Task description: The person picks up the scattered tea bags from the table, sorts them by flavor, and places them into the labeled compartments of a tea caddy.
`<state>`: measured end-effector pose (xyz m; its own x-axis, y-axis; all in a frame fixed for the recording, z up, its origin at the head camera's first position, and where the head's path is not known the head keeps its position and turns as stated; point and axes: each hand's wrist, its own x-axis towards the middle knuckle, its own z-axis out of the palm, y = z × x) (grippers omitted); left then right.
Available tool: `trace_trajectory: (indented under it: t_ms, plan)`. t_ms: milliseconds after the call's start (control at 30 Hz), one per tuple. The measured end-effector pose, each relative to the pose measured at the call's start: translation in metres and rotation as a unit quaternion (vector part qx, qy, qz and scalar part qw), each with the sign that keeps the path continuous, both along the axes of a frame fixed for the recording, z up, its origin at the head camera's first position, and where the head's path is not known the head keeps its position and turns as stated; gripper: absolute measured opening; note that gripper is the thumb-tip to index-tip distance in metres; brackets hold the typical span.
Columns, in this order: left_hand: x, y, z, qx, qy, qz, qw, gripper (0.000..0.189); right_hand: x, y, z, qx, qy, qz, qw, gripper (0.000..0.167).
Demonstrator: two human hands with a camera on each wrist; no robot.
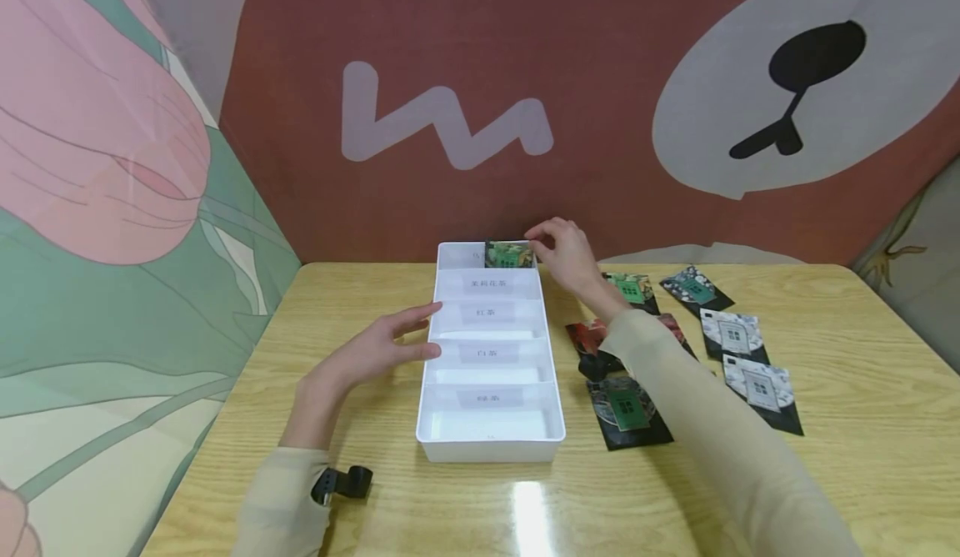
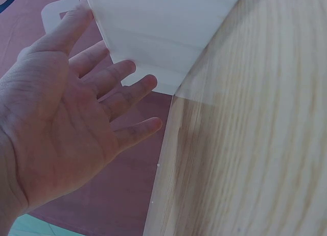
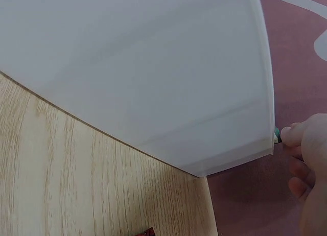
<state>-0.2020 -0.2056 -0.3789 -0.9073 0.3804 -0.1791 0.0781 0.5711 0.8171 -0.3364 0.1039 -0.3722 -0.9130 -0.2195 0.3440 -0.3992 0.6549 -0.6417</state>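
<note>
A long white divided box (image 1: 491, 426) stands on the table, its compartments marked with Chinese tea labels. In the rear compartment a green-patterned tea sachet (image 1: 507, 255) sits partly below the rim. My right hand (image 1: 566, 258) pinches this sachet's right corner between thumb and fingers, just over the box's back right corner. The right wrist view shows only a sliver of the sachet (image 3: 277, 134) at the rim, by the right hand (image 3: 312, 154). With fingers spread, my left hand (image 1: 375, 353) touches the box's left side; its fingertips lie along the white wall (image 2: 163, 37) in the left wrist view.
Right of the box lie several more tea sachets: a dark one with a green label (image 1: 628, 407), red ones (image 1: 588, 336) partly under the right forearm, a green one (image 1: 632, 288), a blue-flowered one (image 1: 693, 287) and two whitish ones (image 1: 733, 336). A printed cloth wall (image 1: 480, 198) rises behind the table.
</note>
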Motion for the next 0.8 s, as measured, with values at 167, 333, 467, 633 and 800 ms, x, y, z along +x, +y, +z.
trace_trajectory:
  t_ms: [167, 333, 467, 633, 800]
  plan:
    - [0.000, 0.000, 0.001, 0.006, 0.000, -0.003, 1.0000, 0.077, 0.001, 0.001, 0.000, 0.003, 0.005, -0.002, 1.0000, 0.017]
    - [-0.001, 0.000, 0.000, 0.003, 0.001, -0.003, 1.0000, 0.077, 0.003, 0.006, 0.002, -0.001, 0.002, 0.003, 1.0000, 0.019]
    - [-0.001, 0.000, -0.001, 0.003, 0.001, -0.004, 1.0000, 0.077, 0.004, 0.011, 0.002, -0.003, 0.007, 0.005, 1.0000, 0.019]
    - [0.000, 0.000, 0.000, 0.001, 0.001, -0.003, 1.0000, 0.078, 0.005, 0.020, 0.002, 0.001, 0.011, 0.001, 0.9999, 0.019]
    - [0.001, 0.000, 0.000, 0.001, 0.003, -0.005, 1.0000, 0.078, 0.006, 0.027, 0.002, 0.009, 0.006, 0.000, 0.9999, 0.022]
